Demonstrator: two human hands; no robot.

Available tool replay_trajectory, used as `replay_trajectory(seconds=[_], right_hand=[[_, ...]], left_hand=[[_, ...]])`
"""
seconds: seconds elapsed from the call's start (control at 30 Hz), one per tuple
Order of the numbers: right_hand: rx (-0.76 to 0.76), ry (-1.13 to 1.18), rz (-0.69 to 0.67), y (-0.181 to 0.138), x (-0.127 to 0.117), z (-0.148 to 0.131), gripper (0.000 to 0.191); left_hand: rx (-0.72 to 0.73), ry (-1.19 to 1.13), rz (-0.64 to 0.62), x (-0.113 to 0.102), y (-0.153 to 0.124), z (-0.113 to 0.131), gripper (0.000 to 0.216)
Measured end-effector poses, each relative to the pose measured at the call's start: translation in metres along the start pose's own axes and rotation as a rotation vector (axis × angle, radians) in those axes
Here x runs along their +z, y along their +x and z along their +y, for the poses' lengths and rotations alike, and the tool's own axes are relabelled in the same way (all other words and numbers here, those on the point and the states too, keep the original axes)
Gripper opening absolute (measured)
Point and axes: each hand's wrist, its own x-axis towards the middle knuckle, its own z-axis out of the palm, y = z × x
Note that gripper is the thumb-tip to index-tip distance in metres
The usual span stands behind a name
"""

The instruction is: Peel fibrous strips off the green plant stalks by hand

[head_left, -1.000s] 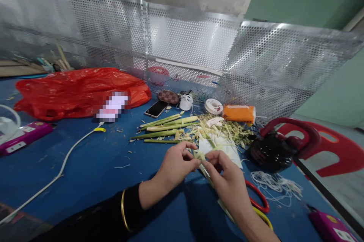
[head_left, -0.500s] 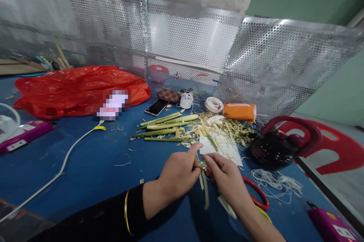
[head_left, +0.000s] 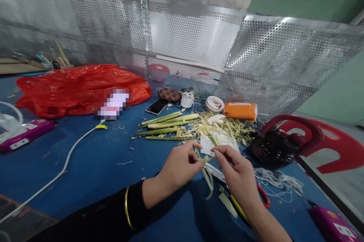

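Fibre under strain: the thin, pale green strip of split plant stem (head_left: 207, 158) could tear or slip, in judgement, if you draw its two ends apart unevenly; its narrowness would be the cause.
Trailing ends: slender curls hang from it towards the near side and could snag on the steel-bladed scissors with red and yellow handles (head_left: 216, 172).
Open hazard: the blades point far left, just beneath your right hand (head_left: 239, 174); a dropped wrist might meet them. Whether hand and scissors touch cannot be told.
Strip position: between your fingertips, to the right of your left hand (head_left: 178, 166) and to the left of the other, raised over the blue, debris-flecked table (head_left: 99, 170).
Left hand: thumb and forefinger pinched closed on the strip, the other fingers curled.
Right hand: thumb and forefinger brought together, apparently on the strip's right end; the remaining fingers loosely bent.
Far side: a white sheet of paper (head_left: 206, 142), a heap of straw-coloured shavings (head_left: 241, 130) and, farther left, a row of long green stalks (head_left: 166, 130).
Near right: a flat, pale green offcut (head_left: 228, 205); farther right, a loose tangle of white string (head_left: 280, 183).
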Motion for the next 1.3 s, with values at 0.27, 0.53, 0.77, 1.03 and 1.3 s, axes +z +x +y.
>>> replay_trajectory(seconds=[0.27,0.53,0.77,1.03,1.3], right_hand=[[-0.514,-0.411,-0.001,0.008,-0.01,0.006,0.023],[-0.604,-0.236,-0.093,0.003,-0.004,0.001,0.028],[-0.301,0.185,-0.072,0.004,-0.003,-0.003,0.01],[0.051,0.515,0.019,-0.003,0.002,-0.004,0.011],[0.159,0.274,-0.071,-0.002,0.002,-0.011,0.02]], left_hand=[[-0.454,-0.911,0.042,-0.011,0.014,-0.002,0.021],[-0.576,-1.018,-0.094,-0.009,0.011,-0.007,0.014],[-0.543,-1.0,-0.124,-0.009,0.01,-0.004,0.021],[-0.347,-0.692,-0.038,0.0,0.008,-0.005,0.032],[-0.203,-0.576,0.032,0.001,0.009,-0.005,0.025]])
